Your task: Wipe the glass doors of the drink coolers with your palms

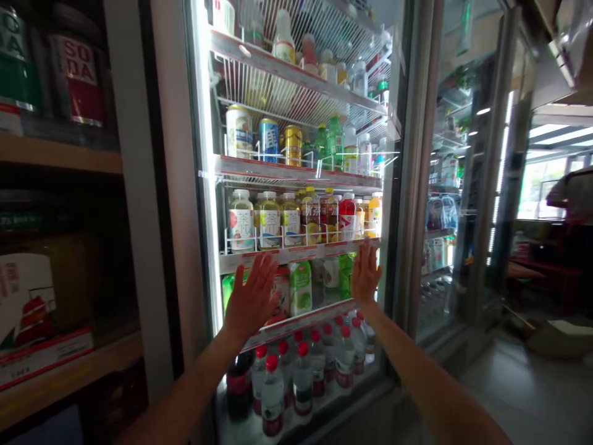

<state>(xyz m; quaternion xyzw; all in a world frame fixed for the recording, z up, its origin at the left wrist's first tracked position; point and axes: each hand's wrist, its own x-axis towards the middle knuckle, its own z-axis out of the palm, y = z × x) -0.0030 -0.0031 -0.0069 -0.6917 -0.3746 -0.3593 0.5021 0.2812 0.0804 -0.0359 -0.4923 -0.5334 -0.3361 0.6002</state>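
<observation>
Both arms reach forward toward a lit drinks fridge point(301, 248). My left hand point(252, 296) is raised flat with its fingers spread, holding nothing, in front of the shelf with green cartons point(301, 289). On the other side my right hand point(365, 272) is also raised, fingers stretched upward and nothing in it. Whether either palm touches glass cannot be made out. Just above the hands stands a row of tea bottles point(270, 221) with a red-capped bottle point(347, 216) among them. Water bottles with red caps point(302, 380) fill the bottom.
At left, a dark shelf point(60, 151) carries soda cans point(78, 77) and a large jar or box with a white label. Another glass-door fridge point(440, 228) stands at right. Beyond it are the tiled floor point(500, 389), a cardboard box point(563, 339) and a bright window.
</observation>
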